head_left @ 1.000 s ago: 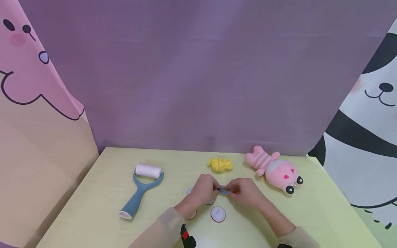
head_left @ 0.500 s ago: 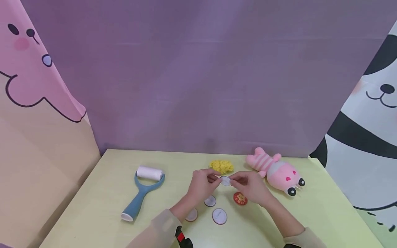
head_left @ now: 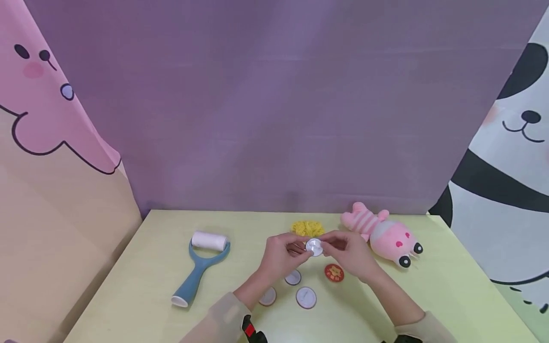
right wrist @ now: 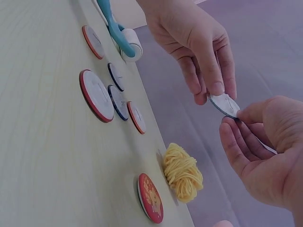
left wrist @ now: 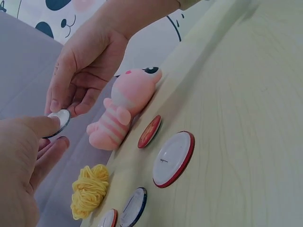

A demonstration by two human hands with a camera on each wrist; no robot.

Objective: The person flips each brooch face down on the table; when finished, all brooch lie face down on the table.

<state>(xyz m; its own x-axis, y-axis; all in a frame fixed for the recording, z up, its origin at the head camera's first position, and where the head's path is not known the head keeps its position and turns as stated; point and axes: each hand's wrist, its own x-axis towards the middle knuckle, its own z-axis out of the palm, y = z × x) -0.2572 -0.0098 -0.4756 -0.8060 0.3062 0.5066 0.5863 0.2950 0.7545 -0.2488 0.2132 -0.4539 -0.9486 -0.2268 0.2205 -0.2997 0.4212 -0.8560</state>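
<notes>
Between both hands, above the table, is a round pin-back button badge (head_left: pixel 314 247) with its whitish back toward the head camera. Its rim looks blue in the right wrist view. My left hand (head_left: pixel 280 255) pinches its left edge with the thumb on the back; my right hand (head_left: pixel 349 255) pinches the opposite edge. Below them a red badge (head_left: pixel 334 273) with a yellow figure lies face up. Several other badges lie back up, among them a large red-rimmed badge (right wrist: pixel 96 96) and a dark-rimmed badge (left wrist: pixel 133 207), pins showing.
Yellow yarn (head_left: pixel 307 228) lies just behind the hands. A pink striped plush toy (head_left: pixel 381 233) rests at the back right. To the left is a blue-handled lint roller (head_left: pixel 199 267). A purple cloth (head_left: pixel 274 119) hangs behind the table (head_left: pixel 128 295).
The badge has been raised and turned over, from its blue printed face to its white back, and tilted toward the head camera. The red badge came into sight as the right hand rose.
</notes>
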